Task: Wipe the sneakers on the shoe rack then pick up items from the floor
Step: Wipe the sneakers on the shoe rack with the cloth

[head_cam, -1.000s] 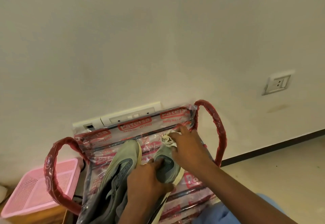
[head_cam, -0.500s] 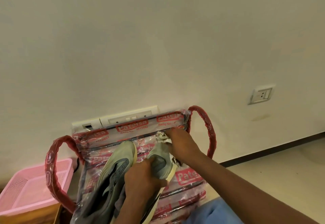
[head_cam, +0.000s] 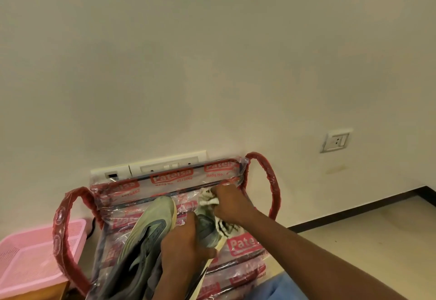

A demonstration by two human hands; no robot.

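1. Left hand clamps the right sneaker on the rack.
2. Right hand grips a cloth pressed on that sneaker's toe.
3. Left sneaker lies just left of the grip.

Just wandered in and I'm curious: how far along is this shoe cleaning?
Nothing looks finished. In hand: the right hand rubs a cloth on the right sneaker, which the left hand steadies. The left sneaker lies untouched on the rack. Floor pickup remains; those items are out of view.
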